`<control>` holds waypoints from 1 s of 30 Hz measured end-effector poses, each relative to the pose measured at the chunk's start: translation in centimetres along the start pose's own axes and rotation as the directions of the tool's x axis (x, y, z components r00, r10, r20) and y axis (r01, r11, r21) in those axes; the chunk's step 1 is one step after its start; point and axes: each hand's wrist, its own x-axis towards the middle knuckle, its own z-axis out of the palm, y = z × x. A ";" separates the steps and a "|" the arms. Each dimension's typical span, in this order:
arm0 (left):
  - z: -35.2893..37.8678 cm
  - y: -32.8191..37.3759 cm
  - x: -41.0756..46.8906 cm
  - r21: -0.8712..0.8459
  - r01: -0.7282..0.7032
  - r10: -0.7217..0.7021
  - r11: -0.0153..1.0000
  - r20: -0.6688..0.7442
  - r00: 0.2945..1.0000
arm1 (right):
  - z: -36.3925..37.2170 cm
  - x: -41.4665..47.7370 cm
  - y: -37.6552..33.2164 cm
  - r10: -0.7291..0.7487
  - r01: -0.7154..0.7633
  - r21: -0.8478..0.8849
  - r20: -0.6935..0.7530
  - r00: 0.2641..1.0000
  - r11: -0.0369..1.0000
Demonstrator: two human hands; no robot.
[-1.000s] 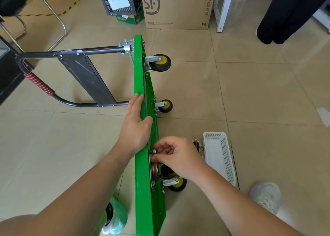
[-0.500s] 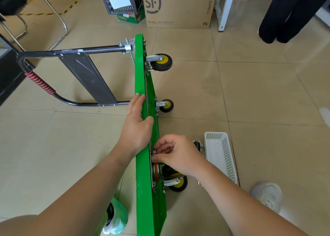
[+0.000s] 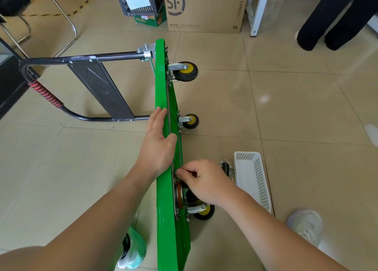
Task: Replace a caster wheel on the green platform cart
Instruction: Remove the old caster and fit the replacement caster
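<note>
Left grip (image 3: 157, 148) clasps the smooth green plastic cart (image 3: 161, 72) edge; right grip (image 3: 206, 180) pinches at the caster's round steel plate (image 3: 176, 208).

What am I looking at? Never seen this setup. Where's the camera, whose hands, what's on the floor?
No machine here: one head-worn camera looks down at a person's bare hands. The green platform cart stands on edge on the tiled floor, underside facing right. The left hand holds its upper edge, thumb over it. The right hand pinches at the mounting plate of the nearest caster wheel; what that grip holds is hidden. Beside it on the floor lie what looks like a loose caster and a white plastic basket.
</note>
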 end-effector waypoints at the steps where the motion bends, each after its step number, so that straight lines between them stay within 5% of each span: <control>1: 0.0 0.0 0.0 0.000 -0.001 0.001 1.000 0.000 1.000 | 0.0 0.0 0.0 0.008 -0.008 -0.006 -0.010 1.000 1.000; 7: -0.1 0.0 -0.1 0.009 -0.002 0.002 1.000 0.002 1.000 | -0.2 -0.2 0.2 0.030 -0.029 0.095 -0.007 1.000 0.995; 15: -0.1 0.0 -0.1 0.004 -0.001 0.001 1.000 0.005 1.000 | -0.2 -0.1 -0.1 0.008 -0.010 -0.050 -0.028 1.000 0.999; 30: 0.0 -0.3 0.2 0.014 -0.014 0.014 1.000 0.002 1.000 | -0.5 -0.4 0.2 0.012 -0.012 -0.001 -0.018 1.000 1.000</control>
